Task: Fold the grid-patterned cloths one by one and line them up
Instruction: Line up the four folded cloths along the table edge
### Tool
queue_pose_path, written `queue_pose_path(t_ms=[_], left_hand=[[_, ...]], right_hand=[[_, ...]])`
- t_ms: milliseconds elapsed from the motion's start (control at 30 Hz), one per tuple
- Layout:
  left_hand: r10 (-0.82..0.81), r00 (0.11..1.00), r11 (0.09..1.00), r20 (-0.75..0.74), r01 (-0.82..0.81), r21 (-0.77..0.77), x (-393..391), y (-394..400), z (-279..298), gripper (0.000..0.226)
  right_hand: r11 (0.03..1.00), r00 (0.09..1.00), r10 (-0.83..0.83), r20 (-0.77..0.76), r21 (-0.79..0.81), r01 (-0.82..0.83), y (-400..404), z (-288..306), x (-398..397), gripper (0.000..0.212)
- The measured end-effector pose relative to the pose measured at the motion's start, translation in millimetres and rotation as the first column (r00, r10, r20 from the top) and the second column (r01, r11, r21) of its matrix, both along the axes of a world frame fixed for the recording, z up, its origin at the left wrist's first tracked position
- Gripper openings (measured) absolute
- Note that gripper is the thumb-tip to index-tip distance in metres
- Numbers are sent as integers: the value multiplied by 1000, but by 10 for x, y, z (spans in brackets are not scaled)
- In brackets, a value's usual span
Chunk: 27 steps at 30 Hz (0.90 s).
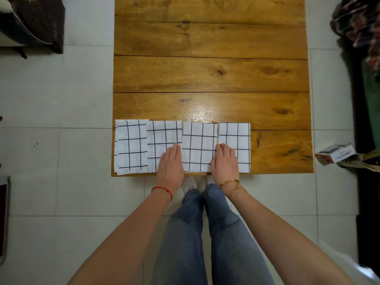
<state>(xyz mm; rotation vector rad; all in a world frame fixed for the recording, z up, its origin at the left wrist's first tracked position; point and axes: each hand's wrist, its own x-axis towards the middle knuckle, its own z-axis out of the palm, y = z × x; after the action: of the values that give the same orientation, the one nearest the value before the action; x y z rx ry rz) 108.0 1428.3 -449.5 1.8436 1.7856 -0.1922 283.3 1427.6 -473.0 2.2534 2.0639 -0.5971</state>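
Starting at the left of the frame, the first cloth (131, 146) lies folded at the near-left corner of the wooden table (209, 75), its left edge about at the table's side edge and its far edge a shade higher than its neighbours'. The second cloth (164, 138) sits just to its right, the seam between them looking slightly overlapped. The left hand (171, 161) lies flat on that second cloth's lower right part, fingers pressed together and pointing away from the person, its edge running along the line where the third cloth (199, 149) begins. That third cloth sits bare between the two hands. The right hand (224, 159) rests on the left margin of the fourth cloth (238, 140), fingers curled a little at the seam; whether they pinch the edge or merely press on it, I cannot tell. All four folded cloths already form a row along the near edge, in the lower middle of the frame, so this looks like the closing step: squaring up the row. The next move probably calls for small sideways nudges so the edges meet evenly.
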Motion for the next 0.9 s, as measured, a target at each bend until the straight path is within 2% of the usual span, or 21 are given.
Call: queue_pose_path(t_ms=[267, 433, 633, 900], left_hand=[[-30, 997, 999, -69, 32, 18, 22, -4, -2, 67], [-75, 997, 993, -14, 76, 94, 299, -25, 89, 68], [-124, 991, 990, 44, 121, 77, 765, -72, 48, 69], [-67, 997, 998, 30, 68, -12, 939, -127, -29, 71]], right_hand=[[999, 997, -43, -66, 28, 45, -3, 45, 59, 42], [983, 985, -165, -58, 70, 169, -4, 127, 389, 38], [972, 972, -236, -2, 18, 236, 10, 138, 791, 38], [995, 995, -100, 4, -28, 101, -22, 35, 889, 40]])
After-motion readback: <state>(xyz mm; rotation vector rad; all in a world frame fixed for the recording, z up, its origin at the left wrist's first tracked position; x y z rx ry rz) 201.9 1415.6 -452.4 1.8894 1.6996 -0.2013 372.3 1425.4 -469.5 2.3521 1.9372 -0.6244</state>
